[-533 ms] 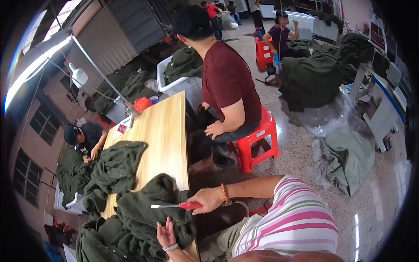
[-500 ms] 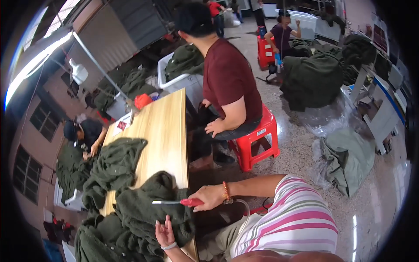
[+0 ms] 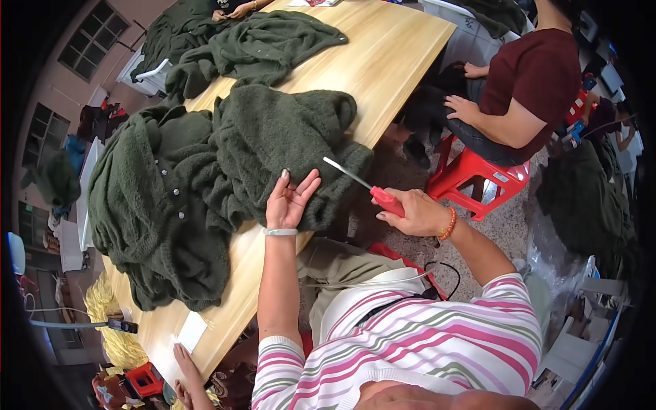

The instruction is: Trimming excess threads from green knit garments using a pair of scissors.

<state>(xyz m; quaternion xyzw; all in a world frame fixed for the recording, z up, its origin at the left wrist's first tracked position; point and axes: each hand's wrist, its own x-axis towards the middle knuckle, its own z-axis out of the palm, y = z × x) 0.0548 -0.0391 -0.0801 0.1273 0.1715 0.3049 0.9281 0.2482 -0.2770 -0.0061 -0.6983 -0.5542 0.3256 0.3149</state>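
In my right hand (image 3: 424, 217) is a red-handled tool (image 3: 387, 201) with a slim metal shaft. My fingers wrap round its handle, and the pale tip points up and left, over the edge of a dark green fleecy knit garment (image 3: 273, 130). Palm up, my left hand (image 3: 292, 201) lies at the near side of that garment, its fingers apart and holding nothing. A second green garment (image 3: 137, 205) with several shiny buttons is heaped on the table to the left.
The wooden table (image 3: 403, 31) carries more green knitwear (image 3: 266, 44) at its far side. To the right, a person in a maroon shirt (image 3: 533, 75) sits on a red stool (image 3: 478, 179). Another person's hand (image 3: 188, 362) rests by a white paper (image 3: 191, 332) at lower left.
The view has swung, bringing the table's near left end and the button garment into sight. My right hand still grips the tool, whose shaft now slants up and left instead of lying level.
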